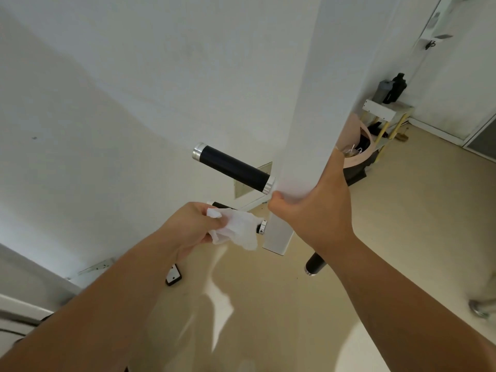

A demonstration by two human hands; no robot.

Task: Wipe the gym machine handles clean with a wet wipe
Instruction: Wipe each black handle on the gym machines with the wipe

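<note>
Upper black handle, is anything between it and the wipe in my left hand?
Nothing visible. The wet wipe, held in the left hand, is on the lower handle below the bare upper handle, open space between. The right hand grips the white post, off the grip.

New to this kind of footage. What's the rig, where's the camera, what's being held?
There is no robot here. One camera sits on a person's head and looks down at their two hands. The left hand holds a crumpled white wet wipe over a short black handle, mostly hidden by it. The right hand grips the white post of a gym machine. A second black handle with silver end caps sticks out higher up, bare, and a third handle shows below the right forearm. On the beige floor lies a small black-and-white object; I cannot tell what it is.
</note>
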